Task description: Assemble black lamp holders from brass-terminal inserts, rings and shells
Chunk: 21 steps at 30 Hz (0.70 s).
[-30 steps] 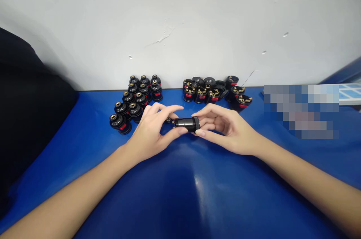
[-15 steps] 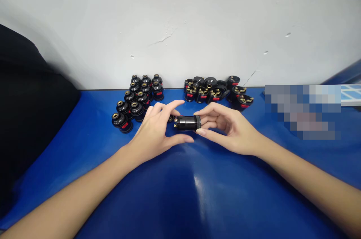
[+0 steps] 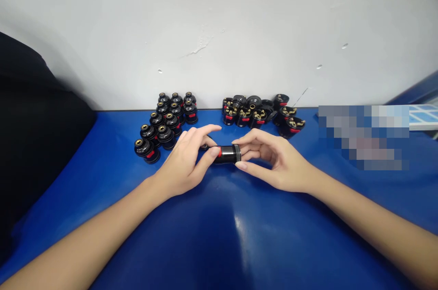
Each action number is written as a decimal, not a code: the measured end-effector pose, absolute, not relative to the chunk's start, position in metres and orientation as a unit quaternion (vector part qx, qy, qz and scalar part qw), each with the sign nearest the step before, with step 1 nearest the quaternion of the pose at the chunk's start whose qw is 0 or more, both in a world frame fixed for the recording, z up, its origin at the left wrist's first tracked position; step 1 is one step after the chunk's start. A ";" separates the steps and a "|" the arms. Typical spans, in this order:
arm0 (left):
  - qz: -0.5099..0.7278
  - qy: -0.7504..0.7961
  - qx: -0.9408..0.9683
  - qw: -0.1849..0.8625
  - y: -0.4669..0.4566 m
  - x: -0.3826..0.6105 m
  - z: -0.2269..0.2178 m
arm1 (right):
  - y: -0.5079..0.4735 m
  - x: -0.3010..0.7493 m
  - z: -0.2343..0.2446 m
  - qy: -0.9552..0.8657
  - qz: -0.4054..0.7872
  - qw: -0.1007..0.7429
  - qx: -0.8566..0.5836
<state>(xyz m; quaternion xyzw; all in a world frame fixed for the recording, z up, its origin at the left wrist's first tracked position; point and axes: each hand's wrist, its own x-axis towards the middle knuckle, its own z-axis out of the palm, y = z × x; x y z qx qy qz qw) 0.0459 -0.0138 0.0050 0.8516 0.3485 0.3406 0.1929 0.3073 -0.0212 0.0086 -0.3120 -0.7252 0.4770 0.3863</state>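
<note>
A black lamp socket (image 3: 227, 154) lies sideways between my two hands, just above the blue table. My left hand (image 3: 188, 157) is closed on its left end, the thumb pressing beside a small red part. That end is covered by my fingers. At the other end, my right hand (image 3: 270, 160) pinches the ribbed black ring (image 3: 237, 153) between thumb and fingertips. A dark round piece (image 3: 205, 143) shows partly behind my left fingers; I cannot make out whether it is held.
Capped black sockets (image 3: 166, 137) stand in rows at the left. Uncapped sockets with brass contacts (image 3: 259, 118) and loose black caps (image 3: 253, 102) cluster near the white wall (image 3: 219, 29). Black cloth (image 3: 34, 144) hangs at far left; a blurred patch (image 3: 369, 134) covers the right.
My left thumb and fingers have closed onto the socket's left end, hiding its brass contacts. The socket has turned so its red part faces me. My right hand keeps its pinch on the ring.
</note>
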 end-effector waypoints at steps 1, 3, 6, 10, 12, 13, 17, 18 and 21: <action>0.341 0.349 0.852 0.192 -0.014 0.046 0.005 | -0.021 0.307 0.009 -0.728 0.473 0.385 -0.313; 0.350 0.337 0.851 0.201 -0.012 0.045 0.005 | -0.021 0.308 0.008 -0.735 0.462 0.383 -0.316; 0.373 0.302 0.853 0.205 -0.010 0.044 0.003 | -0.021 0.309 0.008 -0.738 0.450 0.385 -0.323; 0.363 0.307 0.859 0.189 -0.011 0.044 0.003 | -0.020 0.309 0.007 -0.736 0.448 0.390 -0.324; 0.336 0.337 0.859 0.189 -0.012 0.045 0.003 | -0.020 0.309 0.007 -0.737 0.450 0.390 -0.321; 0.327 0.347 0.860 0.185 -0.012 0.045 0.004 | -0.020 0.309 0.006 -0.738 0.450 0.389 -0.318; 0.339 0.340 0.861 0.167 -0.014 0.046 0.006 | -0.019 0.309 0.006 -0.743 0.446 0.386 -0.315; 0.346 0.333 0.862 0.163 -0.014 0.046 0.006 | -0.018 0.309 0.006 -0.743 0.445 0.387 -0.317; 0.354 0.317 0.867 0.149 -0.013 0.046 0.006 | -0.019 0.309 0.007 -0.740 0.442 0.389 -0.324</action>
